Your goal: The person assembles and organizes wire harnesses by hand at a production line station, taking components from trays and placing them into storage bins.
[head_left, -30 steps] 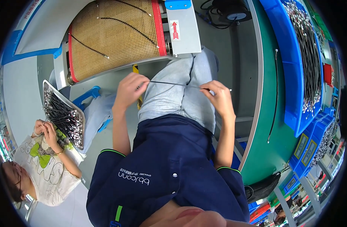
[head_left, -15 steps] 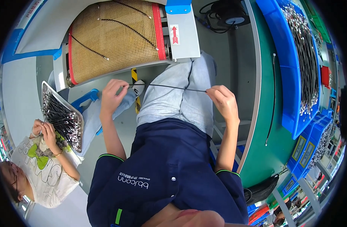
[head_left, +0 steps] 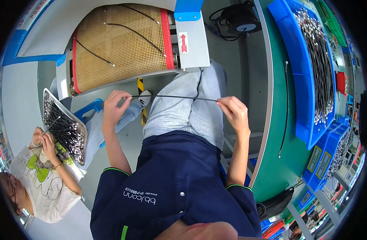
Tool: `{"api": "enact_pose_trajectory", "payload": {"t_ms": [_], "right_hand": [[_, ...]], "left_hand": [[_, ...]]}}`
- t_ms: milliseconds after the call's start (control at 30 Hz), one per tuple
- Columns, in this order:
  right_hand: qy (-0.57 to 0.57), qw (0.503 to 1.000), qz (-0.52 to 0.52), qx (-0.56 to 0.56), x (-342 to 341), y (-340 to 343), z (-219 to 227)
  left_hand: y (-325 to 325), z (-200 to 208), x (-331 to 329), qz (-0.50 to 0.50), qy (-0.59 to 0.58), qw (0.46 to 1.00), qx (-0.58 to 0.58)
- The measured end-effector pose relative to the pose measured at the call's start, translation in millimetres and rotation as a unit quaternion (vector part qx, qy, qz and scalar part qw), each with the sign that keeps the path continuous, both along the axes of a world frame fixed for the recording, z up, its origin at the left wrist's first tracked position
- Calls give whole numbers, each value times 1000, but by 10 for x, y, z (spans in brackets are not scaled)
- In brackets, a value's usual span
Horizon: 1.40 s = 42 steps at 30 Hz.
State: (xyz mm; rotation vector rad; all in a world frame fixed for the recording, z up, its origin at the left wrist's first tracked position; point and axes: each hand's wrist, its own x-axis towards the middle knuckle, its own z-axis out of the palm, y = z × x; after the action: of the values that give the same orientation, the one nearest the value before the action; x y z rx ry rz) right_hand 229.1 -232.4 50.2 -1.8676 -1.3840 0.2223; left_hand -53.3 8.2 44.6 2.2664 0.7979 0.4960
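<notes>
A thin black cable (head_left: 173,97) is stretched almost straight above my lap. My left hand (head_left: 116,107) pinches one end of it between thumb and fingers. At the other end my right hand (head_left: 234,112) has it in a closed pinch; the cable's tips are hidden by the fingers. Beyond my hands, the tan mesh conveyor belt (head_left: 115,44) with red edges carries several black cables with small white ends. To the right, another single black cable (head_left: 286,108) lies lengthwise on the green tabletop (head_left: 267,168).
A blue bin (head_left: 301,92) full of black cables stands at the right, with smaller blue bins (head_left: 317,164) nearer. At the left a co-worker handles a cable beside a tray (head_left: 86,138) of cables. A black cable reel (head_left: 241,20) sits beyond the table's edge.
Both hands and the stretched cable sit slightly lower in the picture. The cable stays pinched at both ends. The view has shifted a little.
</notes>
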Motion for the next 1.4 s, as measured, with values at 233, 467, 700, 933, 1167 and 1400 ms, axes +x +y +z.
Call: {"api": "enact_pose_trajectory", "payload": {"t_ms": [233, 467, 700, 933, 1167, 1400], "right_hand": [[10, 1000, 1, -2, -26, 29, 4], [14, 1000, 0, -5, -34, 24, 12], [30, 999, 26, -24, -14, -8, -31], [36, 997, 50, -52, -59, 103, 30], [17, 998, 59, -14, -174, 400, -105], [52, 998, -24, 25, -569, 1124, -268]], "left_hand": [[23, 43, -13, -3, -3, 1000, 12], [27, 70, -4, -11, -12, 1000, 14], [57, 61, -11, -6, -9, 1000, 13], [156, 54, -38, 0, -3, 999, 31], [718, 1, 41, -11, 4, 996, 84], [1730, 69, 300, -34, 27, 990, 134]]}}
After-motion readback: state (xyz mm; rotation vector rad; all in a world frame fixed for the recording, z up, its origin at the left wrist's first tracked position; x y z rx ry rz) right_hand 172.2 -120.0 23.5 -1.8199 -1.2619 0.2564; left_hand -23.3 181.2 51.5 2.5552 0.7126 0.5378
